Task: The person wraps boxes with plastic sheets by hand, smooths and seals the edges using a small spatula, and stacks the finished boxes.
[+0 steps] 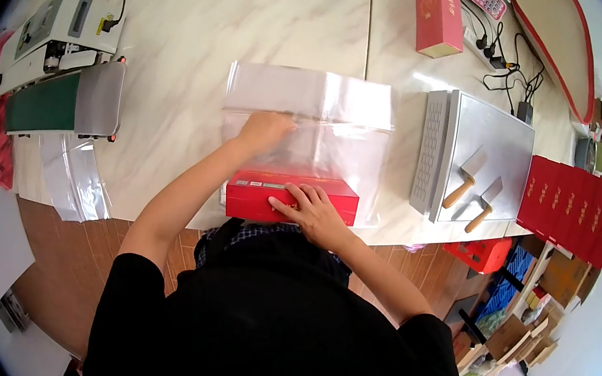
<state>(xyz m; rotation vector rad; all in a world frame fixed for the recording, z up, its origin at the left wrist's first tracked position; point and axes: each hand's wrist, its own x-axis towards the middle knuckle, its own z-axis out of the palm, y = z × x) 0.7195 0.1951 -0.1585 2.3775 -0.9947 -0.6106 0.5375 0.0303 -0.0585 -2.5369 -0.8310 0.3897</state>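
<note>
A clear plastic bag [356, 112] lies spread on the marble-patterned table in front of me. At its near end, by the table's front edge, sits a long red box [246, 197] with gold print and a small white label. My right hand [316, 214] holds this box, its fingers over the top and thumb against the near side. Beyond the box, my left hand [266, 132] is at the bag's middle, its fingers curled on the plastic and slightly blurred. Whether the box is inside the bag or on it, I cannot tell.
At the left stands a machine [48, 56] with a green belt, beside more clear bags [74, 177]. On the right, two wooden-handled scrapers [465, 179] lie on a metal-topped unit [477, 120]. Beyond are a row of red boxes [571, 212], a pink-red box [439, 16] and cables [514, 71].
</note>
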